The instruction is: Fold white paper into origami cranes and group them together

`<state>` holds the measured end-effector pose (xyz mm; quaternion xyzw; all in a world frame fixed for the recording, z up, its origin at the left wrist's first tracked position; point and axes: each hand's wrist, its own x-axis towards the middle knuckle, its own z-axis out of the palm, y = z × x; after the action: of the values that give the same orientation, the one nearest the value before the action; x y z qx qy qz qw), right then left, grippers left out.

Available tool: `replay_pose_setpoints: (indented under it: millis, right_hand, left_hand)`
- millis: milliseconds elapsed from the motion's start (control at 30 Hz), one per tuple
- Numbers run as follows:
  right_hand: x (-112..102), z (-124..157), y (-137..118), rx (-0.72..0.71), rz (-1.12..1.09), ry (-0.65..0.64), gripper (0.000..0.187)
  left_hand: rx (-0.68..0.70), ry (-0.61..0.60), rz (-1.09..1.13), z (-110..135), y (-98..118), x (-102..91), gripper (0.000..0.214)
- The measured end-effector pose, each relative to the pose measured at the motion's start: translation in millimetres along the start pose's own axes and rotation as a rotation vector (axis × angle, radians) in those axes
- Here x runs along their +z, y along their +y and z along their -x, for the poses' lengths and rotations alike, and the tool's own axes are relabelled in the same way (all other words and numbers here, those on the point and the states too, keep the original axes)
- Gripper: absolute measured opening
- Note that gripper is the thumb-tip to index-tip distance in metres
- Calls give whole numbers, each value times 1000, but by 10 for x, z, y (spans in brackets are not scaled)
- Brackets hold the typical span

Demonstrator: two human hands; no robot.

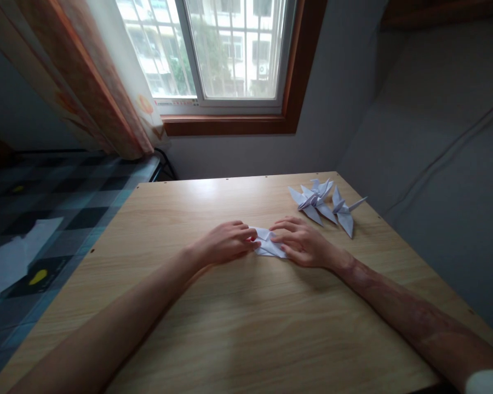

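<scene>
A small, partly folded piece of white paper (267,243) lies flat on the light wooden table (238,323), near its middle. My left hand (225,242) rests on the table with its fingertips on the paper's left edge. From the other side my right hand (302,242) presses down on the paper with its fingers spread flat over it. Both hands pin the paper to the tabletop; most of the sheet is hidden under the fingers.
Folded white paper cranes (324,205) lie in a cluster at the table's far right corner. A bed with a dark checked cover (45,219) and a white sheet of paper (12,257) stands left. A window (222,49) and curtain (102,93) are behind; a grey wall is on the right.
</scene>
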<state>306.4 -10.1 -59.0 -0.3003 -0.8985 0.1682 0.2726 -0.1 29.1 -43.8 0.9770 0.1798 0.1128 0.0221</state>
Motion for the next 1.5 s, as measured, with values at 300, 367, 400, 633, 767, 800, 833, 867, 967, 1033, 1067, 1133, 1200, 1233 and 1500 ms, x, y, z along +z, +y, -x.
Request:
replay_pose_setpoints:
  millis: [300, 367, 400, 633, 767, 800, 833, 867, 967, 1033, 1067, 1133, 1200, 1233, 1500]
  right_hand:
    - [39, 31, -2, -50, 19, -11, 39]
    - [55, 29, -15, -45, 7, -12, 40]
    - [61, 27, -20, -46, 2, -11, 40]
    - [61, 20, -34, -46, -40, -6, 37]
    - [72, 14, -11, -87, -32, 19, 36]
    - [76, 14, -4, -109, -32, 32, 36]
    - [80, 13, 1, -131, -32, 43, 36]
    - [82, 13, 5, -149, -29, 50, 36]
    - [86, 19, 13, -159, -4, 39, 37]
    - [92, 28, 21, -158, 21, 28, 38]
    - [97, 33, 27, -161, 32, 24, 39]
    - [111, 44, 42, -170, 50, 21, 40]
    - [122, 51, 54, -180, 69, 17, 41]
    - [123, 51, 58, -184, 79, 13, 42]
    - [100, 13, 43, -147, 153, -42, 41]
  left_hand:
    - [-93, 5, -88, -39, 167, 61, 29]
    - [-187, 52, -66, -70, 218, 107, 37]
    - [-230, 71, -63, -82, 237, 129, 41]
    - [-302, 108, -80, -90, 313, 162, 56]
    - [-275, 125, -98, -78, 318, 170, 66]
    - [-263, 133, -99, -73, 309, 179, 68]
    - [-249, 143, -99, -68, 296, 189, 71]
    - [-234, 151, -97, -62, 281, 198, 72]
    - [-183, 158, -81, -48, 234, 205, 69]
    - [-163, 154, -71, -40, 206, 196, 61]
    - [-159, 152, -67, -37, 191, 189, 55]
    - [-150, 146, -47, -28, 152, 180, 47]
    - [-122, 143, -6, -15, 97, 178, 43]
    - [-97, 142, 26, -8, 64, 180, 42]
    - [5, 216, 221, 44, -83, 175, 23]
